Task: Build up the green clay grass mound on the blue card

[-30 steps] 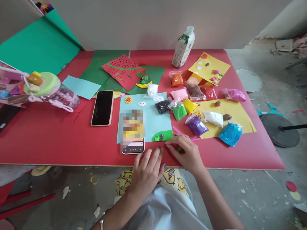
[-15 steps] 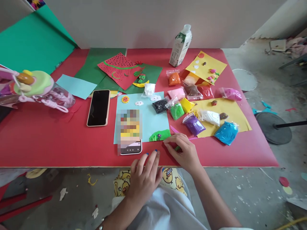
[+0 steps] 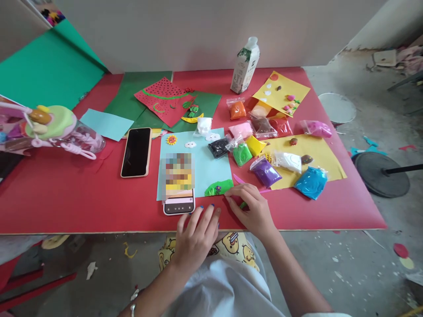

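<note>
A green clay patch [image 3: 216,188] with a small purple flower lies along the lower right corner of a light blue sheet [image 3: 211,165]. At its right end my right hand [image 3: 249,207] has thumb and forefinger brought together on the clay's edge. Another bit of green clay [image 3: 243,205] shows partly under that hand. My left hand [image 3: 196,235] rests at the table's front edge, fingers stretched out and holding nothing. Just beyond it, a phone [image 3: 179,206] with a blurred screen overlaps the sheet. A clay sun [image 3: 171,139] and white clouds [image 3: 190,144] decorate the sheet's top.
Several clay bags, such as purple [image 3: 265,172], green [image 3: 242,153] and blue [image 3: 311,182], lie to the right. A pink tool [image 3: 238,178] is beside my right hand. A dark phone [image 3: 136,152] lies left; a carton bottle [image 3: 245,66] stands at the back.
My left hand has drawn slightly back and left. My right hand stays at the clay's edge, almost unmoved. The whole view has shifted a little.
</note>
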{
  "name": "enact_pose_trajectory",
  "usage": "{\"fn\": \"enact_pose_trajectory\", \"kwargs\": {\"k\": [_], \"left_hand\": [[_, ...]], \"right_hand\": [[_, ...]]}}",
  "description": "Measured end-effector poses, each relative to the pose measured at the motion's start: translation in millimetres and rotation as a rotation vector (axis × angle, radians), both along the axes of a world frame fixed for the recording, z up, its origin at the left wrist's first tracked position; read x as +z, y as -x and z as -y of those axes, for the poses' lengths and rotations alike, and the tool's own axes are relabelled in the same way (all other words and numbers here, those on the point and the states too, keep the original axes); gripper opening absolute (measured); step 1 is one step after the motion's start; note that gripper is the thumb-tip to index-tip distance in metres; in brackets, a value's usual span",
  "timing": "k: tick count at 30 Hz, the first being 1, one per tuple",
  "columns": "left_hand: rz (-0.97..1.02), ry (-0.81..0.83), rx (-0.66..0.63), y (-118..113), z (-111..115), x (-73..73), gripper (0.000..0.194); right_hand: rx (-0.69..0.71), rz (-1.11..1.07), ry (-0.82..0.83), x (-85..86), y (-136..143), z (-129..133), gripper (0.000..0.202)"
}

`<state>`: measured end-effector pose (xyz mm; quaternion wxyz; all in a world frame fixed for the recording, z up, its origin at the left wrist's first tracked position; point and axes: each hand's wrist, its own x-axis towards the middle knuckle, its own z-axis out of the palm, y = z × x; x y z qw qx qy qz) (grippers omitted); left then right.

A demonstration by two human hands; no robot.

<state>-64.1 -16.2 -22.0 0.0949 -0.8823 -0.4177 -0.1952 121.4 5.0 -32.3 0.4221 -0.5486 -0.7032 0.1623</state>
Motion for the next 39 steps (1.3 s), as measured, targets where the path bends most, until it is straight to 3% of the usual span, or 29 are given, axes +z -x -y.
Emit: {"fn": "enact_pose_trajectory", "kwargs": {"k": [10, 19, 39], "left_hand": [[0.013, 0.2, -0.237, -3, -44, 18.5, 0.014], [0.114, 0.187, -0.208, 0, -81, 18.3, 0.014], [0.069, 0.203, -0.271, -1, -84, 13.8, 0.017]], "right_hand": [[-0.021, 0.109, 0.056, -6.2, 0, -1, 0.019], [-0.003, 0.105, 0.07, -4.1, -1, -3, 0.021], [-0.003, 0.111, 0.071, -3.7, -1, -4, 0.02]]}}
